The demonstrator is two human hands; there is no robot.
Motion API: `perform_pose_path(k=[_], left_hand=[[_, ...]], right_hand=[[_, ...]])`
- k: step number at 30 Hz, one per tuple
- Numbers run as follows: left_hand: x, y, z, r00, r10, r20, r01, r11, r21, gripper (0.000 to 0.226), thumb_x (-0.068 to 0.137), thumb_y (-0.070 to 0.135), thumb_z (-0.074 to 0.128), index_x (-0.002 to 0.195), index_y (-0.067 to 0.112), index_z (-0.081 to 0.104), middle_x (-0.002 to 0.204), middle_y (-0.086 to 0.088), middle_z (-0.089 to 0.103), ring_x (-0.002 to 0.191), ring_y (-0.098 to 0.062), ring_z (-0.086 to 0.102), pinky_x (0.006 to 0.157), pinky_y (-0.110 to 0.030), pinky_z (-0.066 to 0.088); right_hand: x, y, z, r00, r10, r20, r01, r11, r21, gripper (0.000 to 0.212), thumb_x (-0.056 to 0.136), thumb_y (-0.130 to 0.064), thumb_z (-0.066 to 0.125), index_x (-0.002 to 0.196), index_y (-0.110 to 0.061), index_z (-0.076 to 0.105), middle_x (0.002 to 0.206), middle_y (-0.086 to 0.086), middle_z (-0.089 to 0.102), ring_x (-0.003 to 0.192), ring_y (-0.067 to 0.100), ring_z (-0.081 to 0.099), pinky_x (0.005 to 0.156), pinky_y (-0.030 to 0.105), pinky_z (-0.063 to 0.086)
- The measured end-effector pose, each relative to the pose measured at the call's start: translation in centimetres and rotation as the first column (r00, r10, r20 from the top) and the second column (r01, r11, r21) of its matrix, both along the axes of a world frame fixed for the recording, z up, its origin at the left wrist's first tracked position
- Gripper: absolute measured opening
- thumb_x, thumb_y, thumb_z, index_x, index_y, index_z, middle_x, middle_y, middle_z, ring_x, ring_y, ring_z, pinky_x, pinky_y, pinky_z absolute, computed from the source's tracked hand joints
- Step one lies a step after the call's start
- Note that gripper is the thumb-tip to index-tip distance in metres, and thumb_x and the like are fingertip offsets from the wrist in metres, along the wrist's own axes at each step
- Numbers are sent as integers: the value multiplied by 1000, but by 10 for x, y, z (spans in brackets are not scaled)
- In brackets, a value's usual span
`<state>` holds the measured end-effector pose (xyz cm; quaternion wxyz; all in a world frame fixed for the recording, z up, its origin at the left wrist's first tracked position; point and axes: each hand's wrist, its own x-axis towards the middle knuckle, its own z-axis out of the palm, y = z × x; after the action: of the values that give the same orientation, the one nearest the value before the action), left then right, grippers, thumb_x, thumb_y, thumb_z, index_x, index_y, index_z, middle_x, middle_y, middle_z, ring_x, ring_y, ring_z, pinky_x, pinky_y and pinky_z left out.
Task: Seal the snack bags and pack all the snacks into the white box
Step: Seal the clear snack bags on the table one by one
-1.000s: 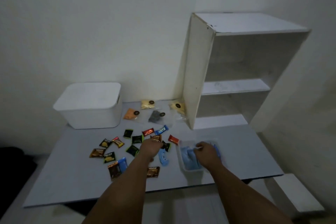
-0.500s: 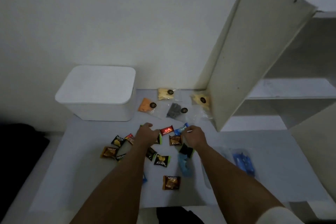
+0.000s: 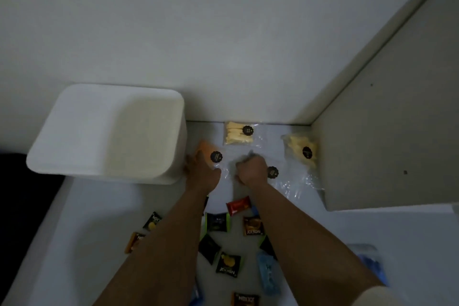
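- Hands first: both are reaching to the back of the pale grey tabletop (image 3: 99, 211), right up near the wall.
- The left hand (image 3: 202, 169) lies on the clear plastic snack bag with orange contents and a round black sticker (image 3: 207, 150), just beside the white box. Its fingers are mostly hidden behind the hand itself, so I can't tell if it's gripping the bag or just resting on it.
- The right hand (image 3: 250, 169) is balled up — fingers curled tight around a clear plastic bag with a round black sticker (image 3: 272, 172). A bit of crinkled plastic pokes out above the knuckles.
- The white plastic box with rounded corners (image 3: 106, 131) sits at the back left of the table, lid on, touching or nearly touching the orange bag.
- Two more clear bags further back: one with pale yellow sticks (image 3: 238, 133) against the wall, and one with pale yellow pieces (image 3: 300, 150) tucked against the side panel of a white shelf unit (image 3: 385, 131).
- Small foil snack packets are scattered nearer the person, between and under the forearms — a red one (image 3: 238, 205), a brown one (image 3: 253, 226), a black one with a yellow picture (image 3: 228, 264), and a light blue one (image 3: 267, 272).
- Another blue packet (image 3: 372, 263) shows at the lower right, too blurry to make out more.
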<state>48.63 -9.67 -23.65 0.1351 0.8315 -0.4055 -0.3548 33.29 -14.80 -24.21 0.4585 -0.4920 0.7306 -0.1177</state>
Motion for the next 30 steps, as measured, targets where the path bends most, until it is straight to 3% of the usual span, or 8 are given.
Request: perform_pose_path(k=[3,8,11,13,17,23,27,30], left_hand=[[1,-3,11,999,-37,5,37,992,-118,37,71,5,51,102,24,43,88,6,55,85,-28,60,60,-34,42],[3,5,9,1000,2,9,-1,994,-112,28,82,7,55,107,20,48,77,16,48,76,-22,58,62,-28,41],[2,8,23,999,21,-44,-24,997,-71,30,84,17,55,113,22,47,88,7,55,79,-22,58,64,-28,41],[3,11,29,996,17,-91,-18,1000,-8,33,84,20,57,115,24,46,92,5,56,78,-20,56,64,-27,40],[6,20,34,969,55,-243,-36,996,81,51,72,32,57,120,17,53,101,-9,68,77,-22,61,60,-30,48],[6,49,82,889,87,-450,-101,995,-6,61,98,40,58,151,18,39,150,-11,48,121,-24,56,94,-31,48],[8,63,112,813,94,-574,-139,990,-35,49,95,54,56,113,10,66,116,-12,69,99,-25,65,94,-41,53],[5,74,137,717,92,-691,-163,986,-38,59,85,64,64,92,6,70,96,-12,76,90,-27,73,88,-44,58]], right_hand=[[9,-1,12,1000,-8,10,8,1000,14,23,82,-20,65,73,1,67,66,14,70,59,27,71,59,38,63],[12,-1,21,969,-177,172,170,984,55,26,81,-7,78,64,-15,60,64,4,65,55,21,64,51,27,56],[8,1,16,950,-191,247,188,982,36,33,76,-4,82,52,-21,67,70,3,70,70,24,69,77,41,62],[6,5,22,942,-168,291,166,986,31,41,74,-4,83,44,-27,68,74,1,73,80,22,72,85,33,58],[1,16,52,917,-117,381,118,993,21,17,78,6,77,66,-1,67,83,10,70,74,6,67,69,7,51],[-7,47,103,929,4,369,47,990,-130,18,84,2,73,93,17,70,84,16,73,64,4,68,57,13,51],[-10,73,141,939,21,343,53,977,-205,21,93,-14,67,91,4,77,84,19,74,71,20,69,59,27,58],[-15,95,162,949,105,296,-26,965,-261,14,92,-1,63,97,3,76,75,7,72,64,7,68,60,23,57]])
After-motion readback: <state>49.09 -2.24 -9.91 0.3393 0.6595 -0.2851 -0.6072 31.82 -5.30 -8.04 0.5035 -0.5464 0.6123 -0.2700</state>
